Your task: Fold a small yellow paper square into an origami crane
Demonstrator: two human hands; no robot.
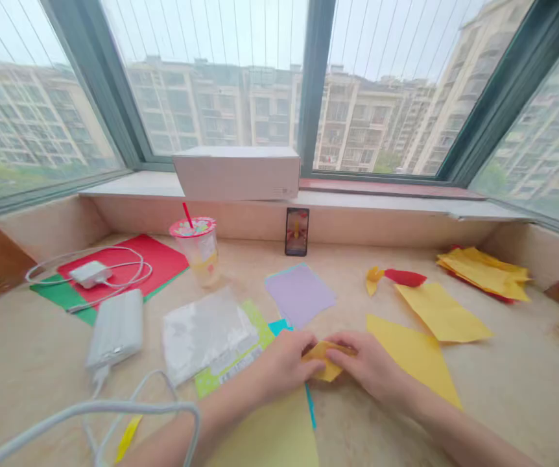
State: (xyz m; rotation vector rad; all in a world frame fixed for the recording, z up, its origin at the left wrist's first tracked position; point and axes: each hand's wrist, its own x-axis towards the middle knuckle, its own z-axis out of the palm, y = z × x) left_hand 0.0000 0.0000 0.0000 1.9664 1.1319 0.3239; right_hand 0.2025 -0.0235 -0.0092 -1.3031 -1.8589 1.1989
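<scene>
Between my two hands is a small folded piece of yellow paper point(327, 368), held just above the counter. My left hand point(293, 358) pinches its left end, fingers behind and thumb in front. On the other end, my right hand point(368, 360) grips it with the thumb pressed across its face. Lavender paper point(301, 293) lies beyond my hands, with a bit of blue paper point(279, 326) beneath. Flat yellow sheets point(418, 357) rest to the right of my right hand. A pale yellow sheet point(270, 431) lies under my left forearm.
A phone point(297, 231) leans on the back wall, near a lidded cup point(202, 253). At left are a power bank point(117, 327), a charger point(89, 274), looping white cable point(114, 407) and a clear plastic sleeve point(206, 331). Folded red paper point(406, 277) and stacked yellow paper point(486, 271) lie right.
</scene>
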